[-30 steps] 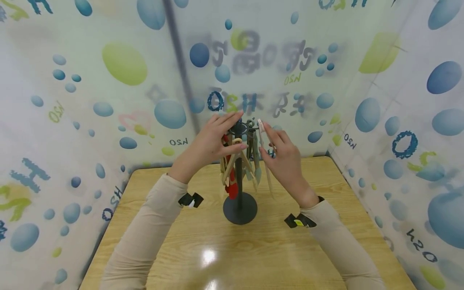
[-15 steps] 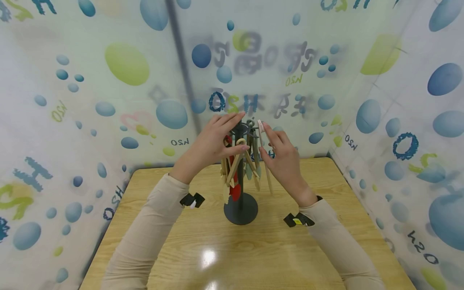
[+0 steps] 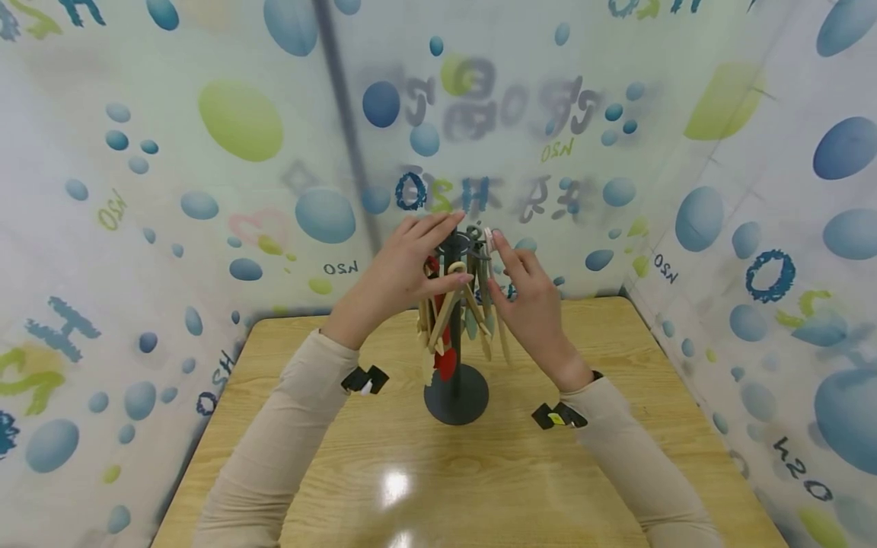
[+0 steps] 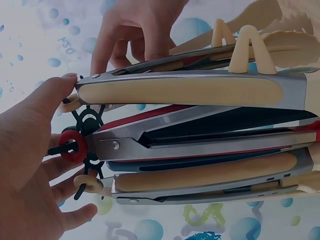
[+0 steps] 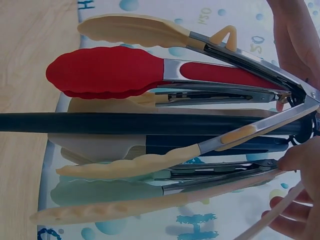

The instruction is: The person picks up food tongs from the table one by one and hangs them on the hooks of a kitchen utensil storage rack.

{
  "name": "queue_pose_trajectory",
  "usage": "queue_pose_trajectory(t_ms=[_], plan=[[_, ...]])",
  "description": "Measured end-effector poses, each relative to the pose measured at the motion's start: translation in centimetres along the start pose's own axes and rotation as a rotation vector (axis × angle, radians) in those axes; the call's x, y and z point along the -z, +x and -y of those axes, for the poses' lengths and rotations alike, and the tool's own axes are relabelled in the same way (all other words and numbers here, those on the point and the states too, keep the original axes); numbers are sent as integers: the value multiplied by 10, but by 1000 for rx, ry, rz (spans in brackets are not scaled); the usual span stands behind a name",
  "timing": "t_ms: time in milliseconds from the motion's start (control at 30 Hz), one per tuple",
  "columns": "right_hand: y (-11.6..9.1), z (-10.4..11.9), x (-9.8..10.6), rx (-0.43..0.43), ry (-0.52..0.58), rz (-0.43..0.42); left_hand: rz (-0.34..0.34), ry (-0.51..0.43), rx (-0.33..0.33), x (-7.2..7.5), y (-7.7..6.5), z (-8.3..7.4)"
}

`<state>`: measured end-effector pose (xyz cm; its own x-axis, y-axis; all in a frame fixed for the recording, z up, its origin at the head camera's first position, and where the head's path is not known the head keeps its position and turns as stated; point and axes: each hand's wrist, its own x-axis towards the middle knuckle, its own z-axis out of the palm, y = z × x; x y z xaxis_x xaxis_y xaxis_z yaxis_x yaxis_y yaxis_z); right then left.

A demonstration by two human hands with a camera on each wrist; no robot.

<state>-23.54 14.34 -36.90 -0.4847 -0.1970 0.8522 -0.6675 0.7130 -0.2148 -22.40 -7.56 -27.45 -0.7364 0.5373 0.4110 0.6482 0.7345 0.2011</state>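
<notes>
A black stand point(image 3: 455, 396) carries hanging kitchen tongs on hooks around its top. My left hand point(image 3: 404, 266) reaches round the top, thumb and fingers spread, the thumb close by a cream ring point(image 4: 70, 102) on a hook. With finger and thumb, my right hand point(image 3: 530, 301) pinches pale pink tongs point(image 5: 110, 210) by their hinge end at the stand's right side. Their two arms stand apart. Beside them hang cream tongs point(image 5: 135, 27), red tongs point(image 5: 105, 72) and pale green tongs point(image 5: 110, 192), behind or next to the black post point(image 5: 125, 123).
The stand rests toward the back of a wooden table point(image 3: 548, 457). Close behind it rises a white curtain point(image 3: 493, 144) printed with blue and green ovals, which also closes in both sides. Black straps with small tags point(image 3: 363, 380) sit at the wrists.
My right hand has brought the pink tongs a little to the left, closer to the stand's hooks. My left hand keeps its place, and the hanging tongs have shifted slightly.
</notes>
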Motion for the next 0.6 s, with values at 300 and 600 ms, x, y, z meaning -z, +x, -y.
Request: queue_pose_trajectory(t_ms=[300, 600], plan=[[-2, 0, -7, 7, 20, -36, -2, 2, 10, 1, 1, -4], [-2, 1, -12, -12, 27, -53, 18, 8, 44, 1, 2, -5]])
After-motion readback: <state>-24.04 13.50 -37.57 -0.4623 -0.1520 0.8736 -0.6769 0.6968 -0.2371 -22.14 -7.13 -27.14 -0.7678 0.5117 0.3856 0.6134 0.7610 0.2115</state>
